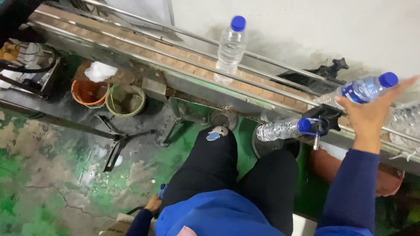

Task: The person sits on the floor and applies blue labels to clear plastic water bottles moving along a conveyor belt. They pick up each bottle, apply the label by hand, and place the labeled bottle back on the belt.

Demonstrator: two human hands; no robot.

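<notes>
Seen from your head camera, you sit beside a long metal conveyor with a tan slatted belt (183, 54) running from far left to near right. A clear plastic water bottle with a blue cap (229, 48) stands upright on the belt, alone, toward the middle. It carries no coloured label that shows.

At the right, your right hand (372, 111) reaches out over the conveyor's near rail, arm extended in a dark blue sleeve, fingers spread long. It holds a clear plastic bottle with a blue wrap label and blue cap (363, 89), tilted with its cap pointing up and to the right.

Just left of that hand, a second clear bottle with a blue cap (282, 129) lies on its side by the near rail, cap toward a black clamp fitting (326, 114).

Your left hand (153, 204) hangs low beside your left thigh, near the green floor. It rests by a small blue object; whether the fingers grip it cannot be told.

Under the conveyor at the left sit an orange bucket (87, 94) and a pale green bucket (126, 100).
</notes>
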